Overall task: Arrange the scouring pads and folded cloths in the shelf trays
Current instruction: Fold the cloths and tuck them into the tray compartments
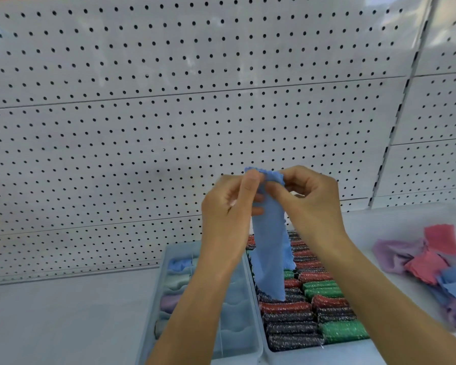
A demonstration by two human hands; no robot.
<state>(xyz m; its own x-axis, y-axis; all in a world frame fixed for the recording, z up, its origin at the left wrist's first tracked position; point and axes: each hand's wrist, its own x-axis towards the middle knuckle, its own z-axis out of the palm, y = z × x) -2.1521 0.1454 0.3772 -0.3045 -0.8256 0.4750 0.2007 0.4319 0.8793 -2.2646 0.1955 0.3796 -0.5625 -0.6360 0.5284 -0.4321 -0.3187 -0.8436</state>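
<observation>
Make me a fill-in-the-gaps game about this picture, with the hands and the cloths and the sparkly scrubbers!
1. Both hands, the left hand and the right hand, pinch the top of a ____ cloth.
2. The cloth hangs down in front of the tray of glittery ____ pads.
3. The loose pile of cloths lies on the ____ side of the shelf.
4. The wall behind the shelf is a white board full of small ____.

Missing words: blue; scouring; right; holes
</observation>
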